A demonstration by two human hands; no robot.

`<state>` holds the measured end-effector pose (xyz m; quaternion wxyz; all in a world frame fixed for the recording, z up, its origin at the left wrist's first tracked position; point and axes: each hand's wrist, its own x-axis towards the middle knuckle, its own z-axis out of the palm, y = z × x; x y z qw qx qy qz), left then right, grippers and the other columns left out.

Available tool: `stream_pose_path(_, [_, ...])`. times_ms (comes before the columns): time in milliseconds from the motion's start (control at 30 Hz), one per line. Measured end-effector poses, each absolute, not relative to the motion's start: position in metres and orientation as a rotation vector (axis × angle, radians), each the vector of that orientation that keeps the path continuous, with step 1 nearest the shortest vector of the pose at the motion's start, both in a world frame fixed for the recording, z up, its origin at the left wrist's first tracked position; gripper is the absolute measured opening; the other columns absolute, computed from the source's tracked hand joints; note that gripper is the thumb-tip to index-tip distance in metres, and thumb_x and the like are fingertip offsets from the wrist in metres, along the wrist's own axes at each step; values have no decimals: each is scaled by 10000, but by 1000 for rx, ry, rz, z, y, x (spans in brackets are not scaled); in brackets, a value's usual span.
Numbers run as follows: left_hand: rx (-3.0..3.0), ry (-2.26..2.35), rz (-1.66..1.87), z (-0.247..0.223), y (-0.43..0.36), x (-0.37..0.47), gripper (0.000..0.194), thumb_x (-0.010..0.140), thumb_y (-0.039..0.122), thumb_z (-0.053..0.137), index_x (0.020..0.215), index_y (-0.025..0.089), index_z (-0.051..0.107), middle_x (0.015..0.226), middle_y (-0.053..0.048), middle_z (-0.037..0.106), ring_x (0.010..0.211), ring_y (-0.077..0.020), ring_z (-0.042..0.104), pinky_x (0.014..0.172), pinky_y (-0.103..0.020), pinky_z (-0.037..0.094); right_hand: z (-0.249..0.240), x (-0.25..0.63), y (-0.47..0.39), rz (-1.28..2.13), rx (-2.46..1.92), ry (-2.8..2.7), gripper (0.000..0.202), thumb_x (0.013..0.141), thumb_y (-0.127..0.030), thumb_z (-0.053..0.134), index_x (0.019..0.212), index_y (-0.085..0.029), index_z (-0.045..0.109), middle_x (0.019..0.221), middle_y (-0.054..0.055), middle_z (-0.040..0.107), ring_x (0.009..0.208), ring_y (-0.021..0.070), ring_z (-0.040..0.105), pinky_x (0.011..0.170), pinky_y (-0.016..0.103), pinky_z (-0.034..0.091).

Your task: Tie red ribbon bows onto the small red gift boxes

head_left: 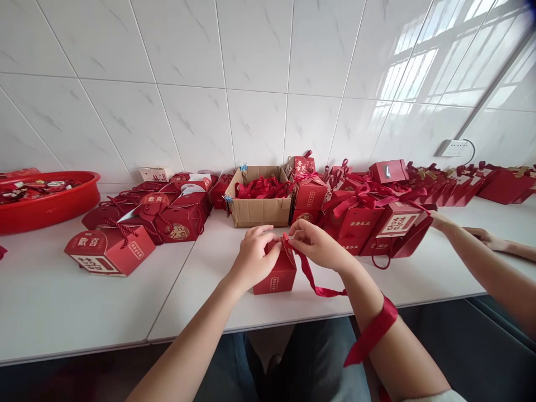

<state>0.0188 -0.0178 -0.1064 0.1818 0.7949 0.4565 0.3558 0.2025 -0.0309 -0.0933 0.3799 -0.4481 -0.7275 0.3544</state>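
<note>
Both hands at the top of a small red box, ribbon between the fingers

The red box (274, 282) stands upright on the table directly below and between the two hands, its upper edge largely hidden by them. A red ribbon (307, 272) runs from its top, hangs below the right hand and passes behind the right forearm; a band of ribbon also wraps that forearm, probably the same strip.

The left hand (256, 254) is bent over the box's top, thumb and fingers gripping there, though exactly what lies under the fingertips is hidden. The right hand (314, 243) has thumb and fingertips pinched together on the ribbon beside the left thumb.

The box looks like thin, folded card: likely light, fairly stiff along its edges, but easily dented on flat faces. The top edge or lower corners should take a hold best. The ribbon looks soft, limp and satiny, so it may slip; a pinch near the box would control it better than one far along.

Just beyond the hands sits a cardboard carton (262, 215) of red ribbon. Left of the left hand are finished-looking gift boxes (180, 223), then a red basin (90, 195). Right of the right hand are stacked boxes (355, 223) and another person's forearm (481, 245).
</note>
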Motion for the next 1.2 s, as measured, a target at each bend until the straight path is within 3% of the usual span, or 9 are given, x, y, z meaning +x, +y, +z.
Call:
stream_pose_path(233, [2172, 1291, 1164, -96, -20, 15, 169, 830, 271, 499, 715, 208, 606, 1185, -81, 616, 1199, -268, 497, 1013, -454, 397, -93, 210, -36, 1048, -1163, -1856, 318, 825, -459, 597, 971, -210, 465, 605, -59, 526, 551, 109, 455, 521, 241, 333])
stream_pose_path(467, [1839, 1248, 1333, -81, -12, -11, 179, 788, 345, 536, 747, 190, 615, 1140, -77, 643, 1098, -258, 558, 930, -383, 420, -95, 236, -44, 1243, -1217, -1845, 369, 797, -449, 655, 991, -184, 487, 628, -42, 564, 506, 74, 405, 489, 216, 303])
stream_pose_path(633, [1426, 1171, 1465, -69, -4, -43, 162, 700, 328, 608, 746, 172, 595, 759, -12, 625, 788, -179, 591, 725, -295, 443, -96, 259, -47, 1295, -1264, -1754, 384, 778, -489, 669, 945, -176, 523, 605, -50, 521, 489, 62, 363, 448, 205, 252])
stream_pose_path(767, [1250, 994, 1509, -57, -7, -68, 100, 749, 238, 562, 757, 160, 501, 676, 18, 573, 670, -113, 564, 716, -285, 458, -102, 280, -45, 1333, -1198, -1713, 384, 750, -497, 697, 859, -181, 509, 599, -59, 463, 520, 73, 391, 467, 211, 277])
stream_pose_path(833, [1240, 980, 1528, -51, -12, -75, 75, 791, 215, 521, 780, 159, 472, 690, 16, 584, 696, -113, 586, 747, -301, 469, -104, 285, -44, 1241, -1265, -1700, 385, 765, -513, 672, 884, -179, 524, 641, -36, 500, 551, 89, 430, 490, 223, 324])
stream_pose_path(967, [1366, 879, 1441, -41, -30, -65, 42, 831, 194, 508, 814, 155, 511, 737, 0, 623, 768, -146, 642, 740, -300, 481, -91, 266, -48, 734, -1487, -1667, 408, 775, -521, 651, 979, -171, 602, 886, 64, 620, 611, 114, 480, 541, 264, 402])
stream_pose_path(1033, [1482, 826, 1337, -37, -45, -51, 75, 856, 241, 525, 838, 170, 542, 724, 2, 625, 734, -159, 663, 655, -267, 472, -78, 242, -54, 693, -1351, -1706, 440, 798, -497, 634, 1110, -189, 595, 1054, 93, 616, 583, 98, 469, 519, 264, 404])
stream_pose_path(1100, [1615, 809, 1170, -33, -63, -35, 152, 882, 341, 520, 865, 193, 549, 660, 5, 614, 651, -180, 670, 546, -254, 438, -65, 217, -62, 890, -1005, -1761, 488, 833, -454, 608, 1264, -244, 517, 1192, 89, 578, 604, 92, 501, 525, 256, 426])
stream_pose_path(1200, [1779, 827, 1074, -32, -84, -20, 211, 901, 417, 489, 882, 220, 559, 592, 20, 588, 530, -164, 625, 487, -258, 410, -53, 189, -71, 1189, -619, -1795, 464, 821, -392, 650, 1244, -243, 531, 1094, 62, 613, 667, 98, 535, 572, 239, 453])
